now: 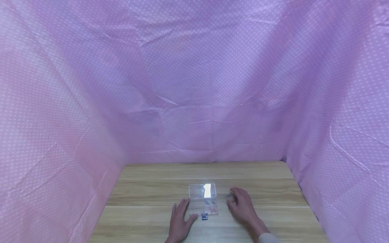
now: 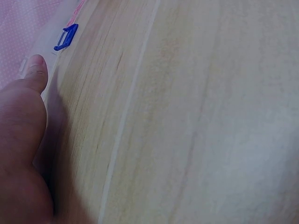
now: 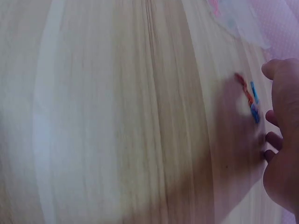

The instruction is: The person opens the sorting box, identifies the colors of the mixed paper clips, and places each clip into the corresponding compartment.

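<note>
A clear plastic box (image 1: 197, 206) stands on the table with its transparent lid (image 1: 197, 191) raised toward the back. Blue-green paper clips (image 1: 210, 202) and pink paper clips (image 1: 212, 210) lie in separate compartments. A blue latch (image 1: 204, 216) juts from its front edge. My left hand (image 1: 180, 221) rests at the box's left side, fingers extended and thumb (image 2: 36, 73) by the front corner. To the right of the box, my right hand (image 1: 243, 206) hovers over small loose clips, fingers loosely bent. The right wrist view shows orange clips (image 3: 244, 87) and blue clips (image 3: 254, 113) just off its fingertips.
The wooden table (image 1: 146, 192) has pale grain and a rounded far right corner. Pink dotted cloth (image 1: 194, 84) hangs behind it and along both sides.
</note>
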A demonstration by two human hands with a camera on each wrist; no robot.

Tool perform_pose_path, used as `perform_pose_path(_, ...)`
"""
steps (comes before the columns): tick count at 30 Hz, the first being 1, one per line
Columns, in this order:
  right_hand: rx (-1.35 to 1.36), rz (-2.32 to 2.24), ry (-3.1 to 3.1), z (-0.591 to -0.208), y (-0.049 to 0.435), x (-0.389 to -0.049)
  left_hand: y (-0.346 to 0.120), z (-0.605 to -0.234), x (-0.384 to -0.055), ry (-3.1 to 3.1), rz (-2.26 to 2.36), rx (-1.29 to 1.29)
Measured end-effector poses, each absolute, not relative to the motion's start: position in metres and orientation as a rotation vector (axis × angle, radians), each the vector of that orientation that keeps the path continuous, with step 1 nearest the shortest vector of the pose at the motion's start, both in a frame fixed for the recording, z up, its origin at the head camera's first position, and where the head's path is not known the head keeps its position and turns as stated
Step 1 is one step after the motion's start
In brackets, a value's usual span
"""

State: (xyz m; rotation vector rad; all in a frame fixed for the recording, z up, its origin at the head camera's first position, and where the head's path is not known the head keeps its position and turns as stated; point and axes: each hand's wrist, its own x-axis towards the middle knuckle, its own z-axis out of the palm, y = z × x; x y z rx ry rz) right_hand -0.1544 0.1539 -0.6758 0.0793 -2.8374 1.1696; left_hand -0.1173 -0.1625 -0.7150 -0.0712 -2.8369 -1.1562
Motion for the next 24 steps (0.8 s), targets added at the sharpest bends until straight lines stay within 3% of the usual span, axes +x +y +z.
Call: perform_pose_path(24,0.028,1.098,-2.792,-0.688,0.151,-0.174,-0.161,-0.714,-0.116,-2.839,-1.156,-0.056)
